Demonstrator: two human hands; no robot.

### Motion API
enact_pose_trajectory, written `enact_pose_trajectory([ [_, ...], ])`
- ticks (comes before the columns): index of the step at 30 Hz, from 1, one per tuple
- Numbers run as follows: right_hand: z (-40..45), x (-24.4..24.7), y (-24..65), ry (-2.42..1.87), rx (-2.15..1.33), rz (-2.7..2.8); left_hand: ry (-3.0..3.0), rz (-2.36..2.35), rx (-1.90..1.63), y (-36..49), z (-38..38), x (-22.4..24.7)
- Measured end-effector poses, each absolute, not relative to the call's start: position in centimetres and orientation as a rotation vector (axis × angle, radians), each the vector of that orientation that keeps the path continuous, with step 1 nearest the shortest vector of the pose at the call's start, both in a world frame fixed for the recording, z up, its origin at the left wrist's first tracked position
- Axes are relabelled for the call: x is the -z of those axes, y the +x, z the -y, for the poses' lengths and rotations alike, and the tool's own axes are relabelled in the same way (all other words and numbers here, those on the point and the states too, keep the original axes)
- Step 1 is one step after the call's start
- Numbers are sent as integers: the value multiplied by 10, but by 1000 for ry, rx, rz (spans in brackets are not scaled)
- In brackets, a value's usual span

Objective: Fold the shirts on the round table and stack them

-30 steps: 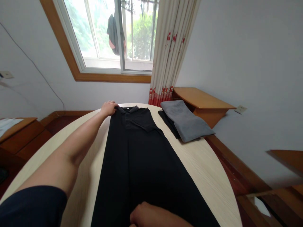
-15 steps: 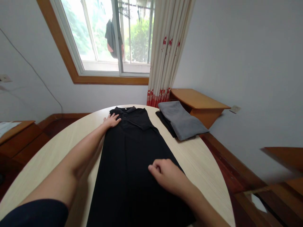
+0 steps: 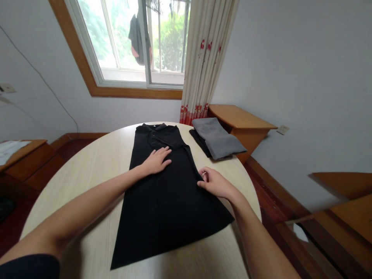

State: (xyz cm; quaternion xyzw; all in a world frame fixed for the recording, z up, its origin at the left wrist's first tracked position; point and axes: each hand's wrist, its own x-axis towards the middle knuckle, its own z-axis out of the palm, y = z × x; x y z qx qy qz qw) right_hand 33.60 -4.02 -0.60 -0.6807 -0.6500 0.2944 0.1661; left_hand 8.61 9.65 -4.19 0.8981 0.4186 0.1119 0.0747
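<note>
A black collared shirt (image 3: pixel 162 205) lies spread lengthwise on the round pale table (image 3: pixel 87 155), its collar at the far edge and its hem nearest me. My left hand (image 3: pixel 157 160) rests flat on the chest area just below the buttons, fingers spread. At the shirt's right edge, my right hand (image 3: pixel 211 181) is curled, thumb and fingers around the edge of the black cloth. One sleeve appears folded inward across the upper front.
Folded grey cloth (image 3: pixel 217 137) lies over black cloth at the table's back right. Behind it stand a wooden cabinet (image 3: pixel 241 116) and a patterned curtain (image 3: pixel 206 58). Another wooden cabinet (image 3: pixel 29 162) is at the left.
My left hand has moved from the shirt's left shoulder toward its middle. My right hand has moved up and right to the shirt's edge. The view has shifted, showing the whole hem.
</note>
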Motion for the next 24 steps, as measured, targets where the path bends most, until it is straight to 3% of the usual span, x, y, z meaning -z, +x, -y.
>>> enact_pose_trajectory([
  [4, 45, 0, 313, -1665, -1015, 1896, 2955, -658, -443, 115, -58, 26],
  [9, 58, -3, 303, -1653, -971, 1923, 3169, -487, -250, 131, -46, 8],
  [14, 24, -13, 318, -1515, -1611, 1958, 3166, -593, -216, 99, -33, 7],
  [20, -136, 2, 314, -1690, -1216, 1358, 3227, -429, -224, 92, 10, 17],
  [24, -214, 22, 295, -1675, -1084, 1263, 3239, -250, -268, 101, 33, 27],
])
